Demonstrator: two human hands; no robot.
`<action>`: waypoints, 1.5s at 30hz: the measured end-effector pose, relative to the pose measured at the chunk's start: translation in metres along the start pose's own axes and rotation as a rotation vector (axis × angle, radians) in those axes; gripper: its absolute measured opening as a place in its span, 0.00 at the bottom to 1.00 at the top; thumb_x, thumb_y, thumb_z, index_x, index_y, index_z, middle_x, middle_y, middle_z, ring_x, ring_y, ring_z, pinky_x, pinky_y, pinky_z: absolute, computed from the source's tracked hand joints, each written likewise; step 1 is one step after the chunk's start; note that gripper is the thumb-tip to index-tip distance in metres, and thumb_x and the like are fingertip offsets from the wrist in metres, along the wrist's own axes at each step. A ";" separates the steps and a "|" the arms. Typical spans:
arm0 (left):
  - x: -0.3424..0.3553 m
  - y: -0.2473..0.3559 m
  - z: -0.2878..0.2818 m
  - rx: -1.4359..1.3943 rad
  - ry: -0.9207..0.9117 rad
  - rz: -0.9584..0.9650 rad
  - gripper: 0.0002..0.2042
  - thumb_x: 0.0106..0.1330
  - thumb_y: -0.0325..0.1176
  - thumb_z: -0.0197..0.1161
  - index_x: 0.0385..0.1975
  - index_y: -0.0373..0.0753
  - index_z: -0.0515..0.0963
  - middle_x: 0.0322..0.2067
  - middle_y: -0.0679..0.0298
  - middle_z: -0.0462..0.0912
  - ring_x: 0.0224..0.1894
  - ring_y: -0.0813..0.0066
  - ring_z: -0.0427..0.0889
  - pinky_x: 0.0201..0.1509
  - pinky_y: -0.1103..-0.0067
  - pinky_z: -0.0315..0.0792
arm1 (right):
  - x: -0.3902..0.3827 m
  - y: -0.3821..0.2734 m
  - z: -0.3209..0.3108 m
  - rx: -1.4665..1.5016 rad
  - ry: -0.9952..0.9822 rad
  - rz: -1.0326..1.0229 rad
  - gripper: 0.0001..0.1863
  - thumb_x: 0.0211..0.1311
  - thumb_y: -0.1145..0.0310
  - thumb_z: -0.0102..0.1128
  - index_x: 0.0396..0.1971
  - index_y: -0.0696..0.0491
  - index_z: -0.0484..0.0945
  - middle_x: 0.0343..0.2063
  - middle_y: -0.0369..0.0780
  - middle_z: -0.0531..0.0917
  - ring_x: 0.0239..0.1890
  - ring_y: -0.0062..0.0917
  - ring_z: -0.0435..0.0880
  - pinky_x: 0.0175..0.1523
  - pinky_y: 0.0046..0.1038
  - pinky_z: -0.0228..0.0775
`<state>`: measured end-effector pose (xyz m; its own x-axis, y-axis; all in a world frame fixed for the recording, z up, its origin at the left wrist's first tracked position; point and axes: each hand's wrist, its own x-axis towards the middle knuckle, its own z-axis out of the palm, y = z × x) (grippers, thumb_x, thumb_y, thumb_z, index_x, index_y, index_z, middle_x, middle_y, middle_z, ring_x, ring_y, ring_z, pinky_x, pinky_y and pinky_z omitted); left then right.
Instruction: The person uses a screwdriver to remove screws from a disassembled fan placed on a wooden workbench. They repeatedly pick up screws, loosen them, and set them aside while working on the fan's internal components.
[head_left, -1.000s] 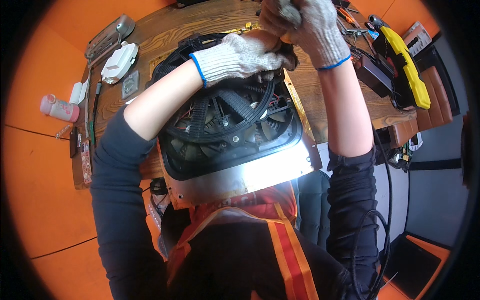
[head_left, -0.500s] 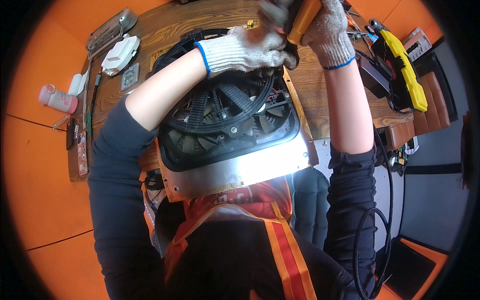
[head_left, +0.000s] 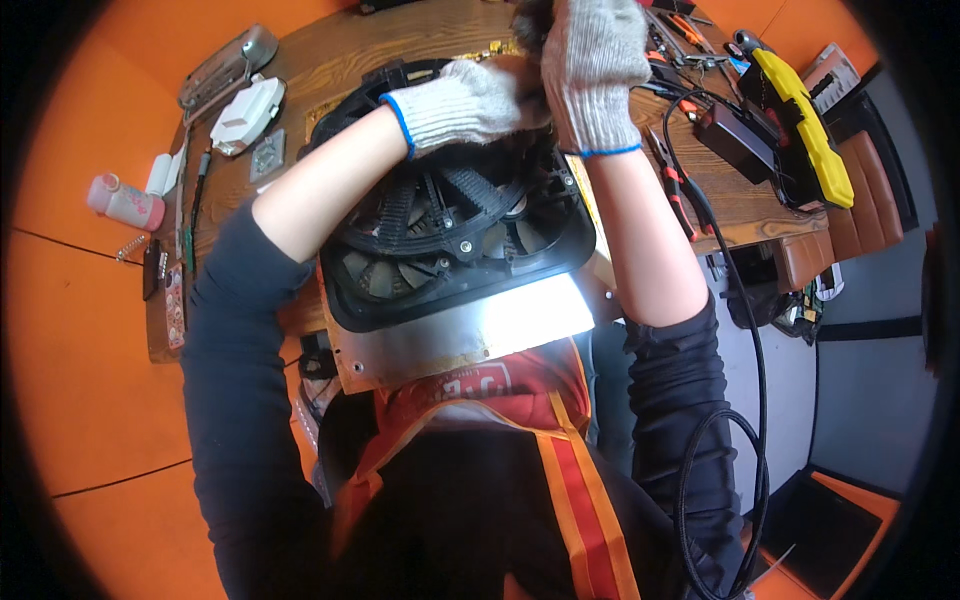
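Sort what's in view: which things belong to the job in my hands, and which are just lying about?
Part of the job, it seems:
black fan unit, below the left hand
metal panel along its near edge
right hand, its hold unclear

Apparently lying about:
pink-and-white bottle
white plastic box
yellow-and-black case
red-handled pliers, unheld

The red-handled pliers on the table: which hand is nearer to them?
Right. The right hand is above and left of the pliers in the picture; the left hand is farther left, over the black fan unit.
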<state>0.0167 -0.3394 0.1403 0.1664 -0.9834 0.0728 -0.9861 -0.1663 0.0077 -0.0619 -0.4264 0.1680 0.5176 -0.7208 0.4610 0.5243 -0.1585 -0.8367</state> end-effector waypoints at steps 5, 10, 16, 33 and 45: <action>0.004 0.001 -0.003 -0.346 -0.195 -0.068 0.19 0.74 0.52 0.51 0.51 0.49 0.82 0.35 0.62 0.87 0.34 0.73 0.88 0.39 0.74 0.81 | 0.016 -0.013 -0.033 0.143 -0.464 0.003 0.22 0.75 0.51 0.56 0.46 0.58 0.80 0.35 0.40 0.85 0.35 0.25 0.84 0.44 0.29 0.78; 0.006 -0.008 0.010 -0.142 0.025 0.115 0.21 0.74 0.55 0.50 0.55 0.50 0.78 0.36 0.61 0.87 0.38 0.65 0.88 0.44 0.70 0.83 | 0.025 -0.004 -0.049 0.425 -0.824 0.247 0.24 0.72 0.46 0.57 0.33 0.56 0.80 0.24 0.39 0.81 0.25 0.25 0.81 0.29 0.23 0.71; 0.000 -0.011 0.004 -0.139 -0.108 0.039 0.26 0.73 0.59 0.48 0.54 0.44 0.78 0.39 0.57 0.87 0.38 0.62 0.89 0.43 0.68 0.83 | 0.021 0.011 -0.032 0.390 -0.511 0.319 0.23 0.71 0.42 0.58 0.26 0.47 0.75 0.14 0.34 0.74 0.07 0.16 0.62 0.12 0.20 0.49; -0.006 0.006 -0.010 -0.410 -0.129 -0.039 0.21 0.74 0.50 0.51 0.50 0.39 0.81 0.33 0.59 0.88 0.30 0.69 0.88 0.36 0.72 0.83 | 0.005 0.001 -0.025 0.157 -0.263 0.230 0.37 0.71 0.31 0.45 0.36 0.55 0.81 0.20 0.37 0.81 0.18 0.18 0.76 0.26 0.20 0.69; 0.002 0.004 -0.014 -0.017 -0.227 -0.055 0.27 0.73 0.64 0.46 0.53 0.49 0.79 0.45 0.56 0.86 0.44 0.56 0.87 0.47 0.65 0.81 | 0.003 0.000 -0.072 0.063 -0.670 0.080 0.15 0.72 0.63 0.61 0.53 0.55 0.76 0.39 0.37 0.84 0.42 0.23 0.82 0.49 0.25 0.76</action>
<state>0.0131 -0.3407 0.1547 0.2148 -0.9643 -0.1547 -0.9751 -0.2207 0.0222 -0.1091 -0.4775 0.1484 0.8532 -0.1516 0.4991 0.4947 -0.0679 -0.8664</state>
